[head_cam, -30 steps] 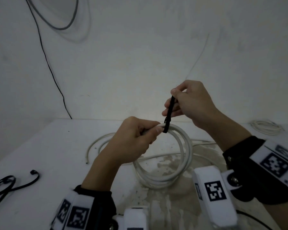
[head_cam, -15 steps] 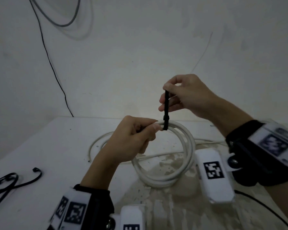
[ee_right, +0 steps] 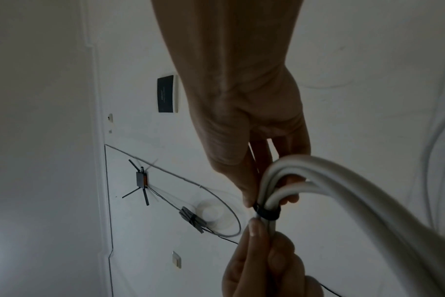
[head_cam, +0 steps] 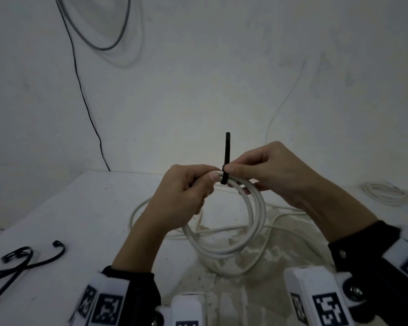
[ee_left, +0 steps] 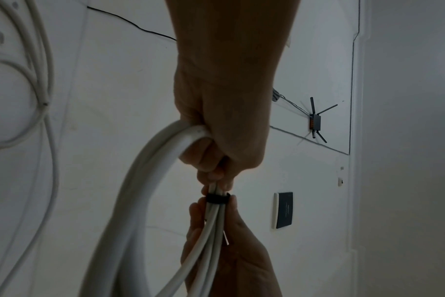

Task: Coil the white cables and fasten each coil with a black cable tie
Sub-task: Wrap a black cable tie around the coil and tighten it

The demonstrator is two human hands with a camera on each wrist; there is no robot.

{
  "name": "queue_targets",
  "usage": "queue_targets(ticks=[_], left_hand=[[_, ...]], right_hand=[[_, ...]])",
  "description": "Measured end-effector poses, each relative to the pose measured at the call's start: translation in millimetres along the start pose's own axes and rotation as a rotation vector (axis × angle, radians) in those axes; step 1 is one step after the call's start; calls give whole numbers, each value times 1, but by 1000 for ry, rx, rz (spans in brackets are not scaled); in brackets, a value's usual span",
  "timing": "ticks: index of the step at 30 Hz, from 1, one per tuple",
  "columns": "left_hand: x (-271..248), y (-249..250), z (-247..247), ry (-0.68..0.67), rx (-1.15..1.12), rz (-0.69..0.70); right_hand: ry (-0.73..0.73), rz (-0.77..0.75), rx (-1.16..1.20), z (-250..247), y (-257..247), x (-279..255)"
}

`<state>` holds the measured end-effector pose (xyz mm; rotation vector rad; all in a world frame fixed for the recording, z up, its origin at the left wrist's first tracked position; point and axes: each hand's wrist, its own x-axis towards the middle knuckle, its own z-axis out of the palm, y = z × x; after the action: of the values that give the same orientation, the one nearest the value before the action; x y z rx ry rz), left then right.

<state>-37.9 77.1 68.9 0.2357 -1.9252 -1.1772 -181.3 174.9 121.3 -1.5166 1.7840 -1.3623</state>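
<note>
A dim room with white walls; a stained white tabletop fills the lower frame. At centre, the left hand grips a smooth round white cable coil. The right hand seemingly pinches its upright black cable tie.

The head view looks forward and down over the pale stained worktop toward a white wall. Each wrist view looks close along its own hand. All three share the thin black cable tie around the coiled white cable.
</note>
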Motion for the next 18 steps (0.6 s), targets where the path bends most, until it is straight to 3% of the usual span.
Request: queue_targets(ticks=[9,18], left_hand=[[0,4,1,22,-46,41],[-2,8,0,-33,-50,67]], right_hand=[[-21,112,58,-5,-6,1],[80,161,323,1,-14,10]])
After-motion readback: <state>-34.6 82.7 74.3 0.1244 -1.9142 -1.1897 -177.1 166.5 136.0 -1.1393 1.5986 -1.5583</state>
